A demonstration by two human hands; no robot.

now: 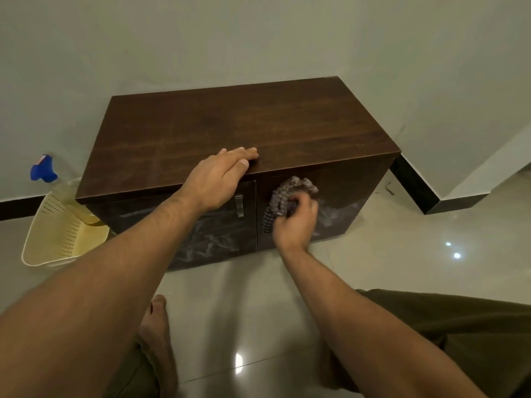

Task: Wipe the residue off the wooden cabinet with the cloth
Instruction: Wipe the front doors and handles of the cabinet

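Gripping cloth (290, 198) w/ right hand (296, 222) | cabinet (244, 124) door | no legible text

Both arms reach forward: left hand (218, 179) flat with fingers extended, right hand (296, 222) clenched.

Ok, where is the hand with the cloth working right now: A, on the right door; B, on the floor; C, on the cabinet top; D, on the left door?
A: the right hand presses the cloth against the right door of the cabinet, beside white smears, while the left hand rests on the top edge.
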